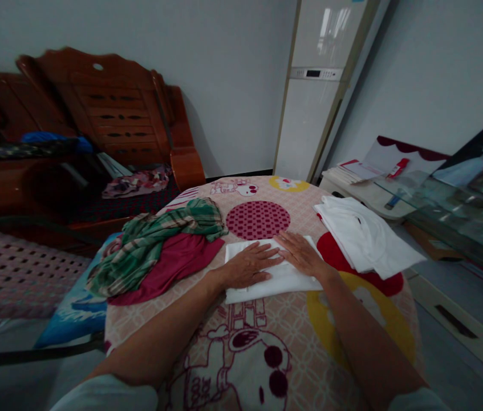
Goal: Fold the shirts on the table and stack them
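A white cloth (241, 294), folded into a flat rectangle, lies on the patterned cover of the round table (207, 365). My left hand (252, 265) rests flat on its left and middle part, fingers stretched to the right. Pressed flat on its upper right is my right hand (300, 252), fingers pointing up and left. The fingertips of both hands come close together near the middle. Neither hand grips the cloth. What kind of garment it is I cannot tell.
Left on the table are a green plaid cloth (151, 245) and a dark red cloth (181, 262). A white folded garment stack (361, 234) lies at the right edge. Wooden chairs (113, 108) stand behind left, a white cabinet unit (313, 103) behind, a glass shelf (438, 211) right.
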Available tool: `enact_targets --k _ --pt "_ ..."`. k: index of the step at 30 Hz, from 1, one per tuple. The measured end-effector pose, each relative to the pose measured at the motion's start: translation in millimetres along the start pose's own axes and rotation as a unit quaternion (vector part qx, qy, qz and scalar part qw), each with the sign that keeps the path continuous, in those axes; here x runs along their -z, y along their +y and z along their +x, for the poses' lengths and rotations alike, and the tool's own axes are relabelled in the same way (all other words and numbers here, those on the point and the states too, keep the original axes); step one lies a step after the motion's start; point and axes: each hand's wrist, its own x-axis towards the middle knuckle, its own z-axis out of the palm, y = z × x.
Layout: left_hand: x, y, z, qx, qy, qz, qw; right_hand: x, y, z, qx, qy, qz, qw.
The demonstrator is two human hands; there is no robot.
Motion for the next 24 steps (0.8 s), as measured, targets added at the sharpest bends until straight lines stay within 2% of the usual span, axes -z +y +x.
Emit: enact_targets --k 19,22,24 --pt "6.2 7.3 0.9 0.008 0.004 -0.038 0.999 -6.2 4.3 -0.9 -0.009 0.01 0.03 0.999" --pt "9.5 6.3 0.4 0.031 0.048 -0.104 0.993 -6.8 5.5 -0.6 -0.007 0.009 0.035 0.999" --pt "13.5 1.4 -1.9 0.098 0.132 -0.165 0.973 -7.2 5.9 -0.4 -0.013 0.012 0.037 0.999"
